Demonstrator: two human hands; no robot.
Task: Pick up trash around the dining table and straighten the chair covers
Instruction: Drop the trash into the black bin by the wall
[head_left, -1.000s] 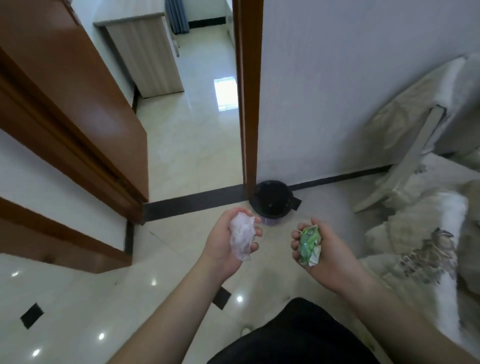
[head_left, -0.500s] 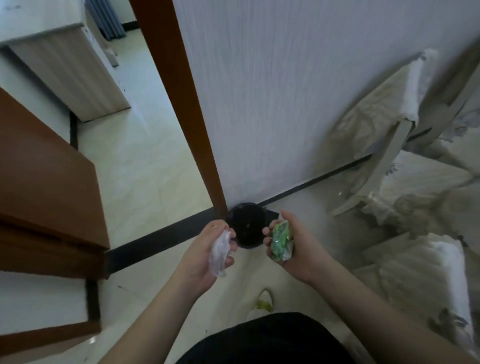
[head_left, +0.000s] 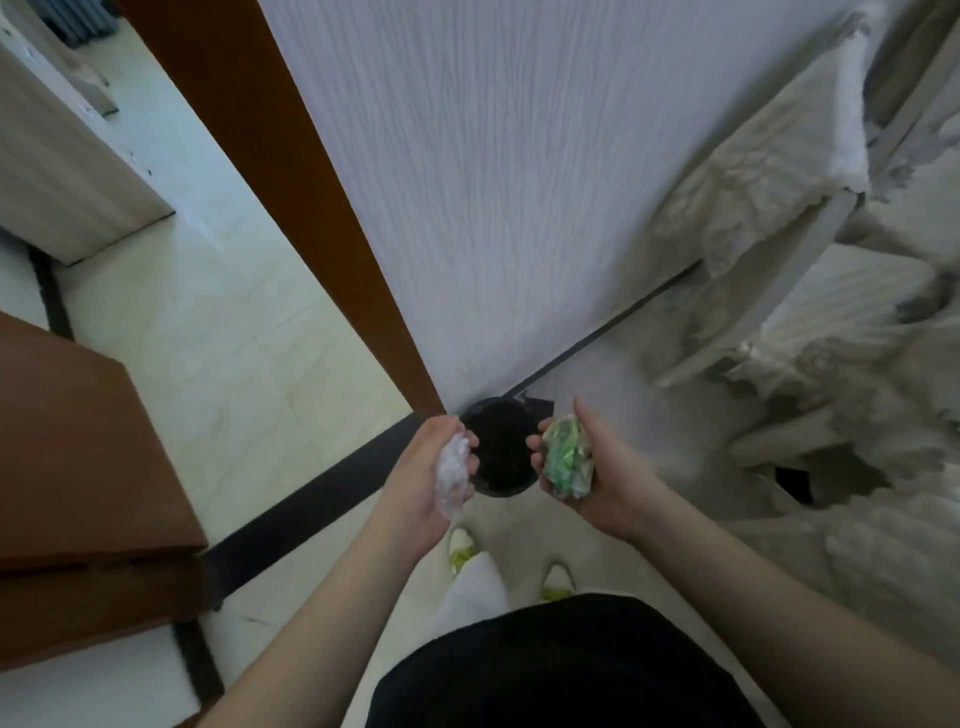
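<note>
The left hand grips a white wad and the right hand grips a green wrapper, both above the bin between the fingers, so dropping trash and fixing chair covers are left.

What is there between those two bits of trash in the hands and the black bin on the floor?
Nothing visible. The round black bin stands open-topped by the door frame, showing between the left hand gripping crumpled white plastic and the right hand gripping a crumpled green wrapper. No lid shows.
</note>
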